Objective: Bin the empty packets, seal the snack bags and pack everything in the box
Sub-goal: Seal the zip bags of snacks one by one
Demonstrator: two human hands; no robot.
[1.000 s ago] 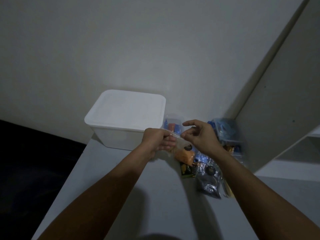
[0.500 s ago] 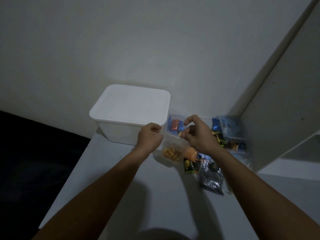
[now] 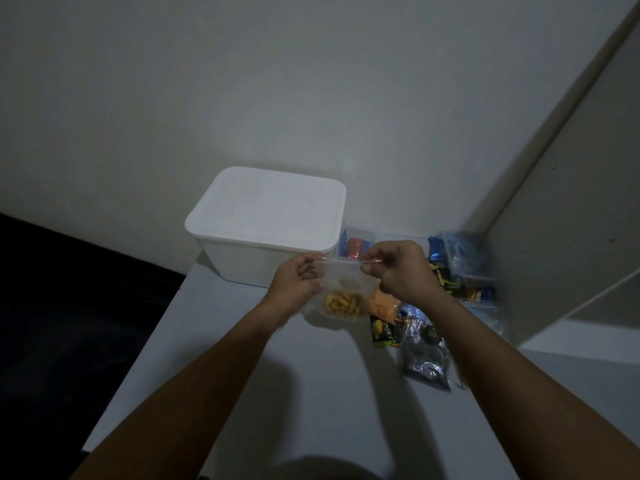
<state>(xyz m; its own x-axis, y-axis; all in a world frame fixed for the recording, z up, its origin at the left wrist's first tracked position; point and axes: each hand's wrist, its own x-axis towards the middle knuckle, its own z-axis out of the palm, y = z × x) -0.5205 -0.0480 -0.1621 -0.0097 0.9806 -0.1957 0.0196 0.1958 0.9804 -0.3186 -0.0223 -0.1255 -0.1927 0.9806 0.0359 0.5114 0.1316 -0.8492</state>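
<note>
Right at the middle of the frame hangs a clear zip bag point(image 3: 341, 289), held up off the table point(image 3: 311, 393) with a clump of yellow snack pieces point(image 3: 343, 304) sagging in its bottom. Its top strip runs level between the two hands. The left hand point(image 3: 297, 284) pinches the strip's left end between thumb and fingers, and the right hand point(image 3: 403, 271) pinches the right end the same way, so both are clenched on the bag. Whether the strip is pressed closed along its length cannot be told in this dim light.

Just behind the bag, toward the upper middle, stands the white box point(image 3: 266, 225) with its lid on, set against the wall point(image 3: 311, 81). Between the box and the right hand, a small clear tub point(image 3: 356, 242) shows red and blue packets inside.

Below and right of the bag lies an orange packet point(image 3: 382, 304), partly over a black packet with green print point(image 3: 382, 332). A dark shiny pouch point(image 3: 424, 358) lies flat on the table right of that, under the right forearm.

Further right, by the corner where a pale panel point(image 3: 571, 220) meets the wall, sits a heap of blue and dark packets point(image 3: 457, 268) with some clear plastic; the items there are too blurred to separate. The left edge of the frame is dark floor beyond the table's edge.
</note>
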